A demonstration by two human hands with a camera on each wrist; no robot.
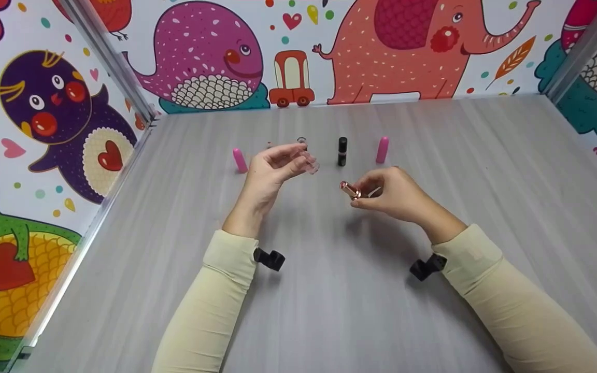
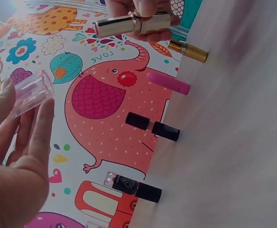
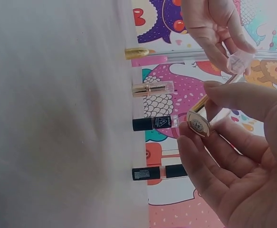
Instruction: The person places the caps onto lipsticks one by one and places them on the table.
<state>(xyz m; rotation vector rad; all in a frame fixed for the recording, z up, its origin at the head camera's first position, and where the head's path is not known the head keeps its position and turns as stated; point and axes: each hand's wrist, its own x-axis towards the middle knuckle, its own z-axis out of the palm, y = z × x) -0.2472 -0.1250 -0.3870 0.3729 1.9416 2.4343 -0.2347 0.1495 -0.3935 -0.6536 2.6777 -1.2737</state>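
My left hand point(image 1: 265, 173) holds a clear, hollow cap point(image 1: 311, 162) between thumb and fingers, raised above the table. To its right, my right hand point(image 1: 394, 194) pinches an uncapped gold lipstick point(image 1: 351, 190) near its base. The lipstick's reddish tip points up and left, toward the cap, and a gap separates the two. In the right wrist view the lipstick's flat base, with a round label point(image 3: 198, 124), faces the camera. Seen from the left wrist, the cap point(image 2: 33, 92) looks see-through with nothing inside.
Behind the hands stand a pink tube point(image 1: 240, 160), a black tube point(image 1: 342, 152) and another pink tube point(image 1: 382, 150). A black tube with a clear top point(image 2: 131, 186), a gold tube point(image 2: 189, 50) and a clear-capped gold lipstick point(image 3: 152, 88) share the row. Printed panels point(image 1: 298, 31) wall the grey table point(image 1: 329, 311).
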